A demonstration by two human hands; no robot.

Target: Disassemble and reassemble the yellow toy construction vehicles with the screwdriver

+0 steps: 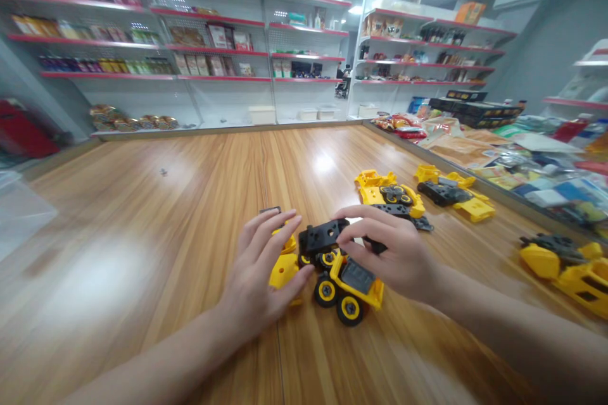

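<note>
My right hand (396, 250) pinches a black toy-truck chassis piece (323, 237) with holes in it, raised a little over the other parts. My left hand (261, 266) curves loosely over yellow toy-truck body parts (284, 271), its fingers stretched out and its thumb apart; the palm side is hidden. Between the hands lie toy wheels (350, 309) with black tyres and yellow hubs. Beside them, partly under my right hand, is a yellow toy-truck part with a grey bed (358, 275). Whether the wheels are joined to it I cannot tell.
More yellow and black toy-truck parts lie to the right: one group (389, 193) behind my right hand, another (453, 193) farther right, and a third (570, 269) near the right edge. Packaged goods (465, 145) lie beyond the table's raised edge. A clear plastic bin (21, 212) stands at left.
</note>
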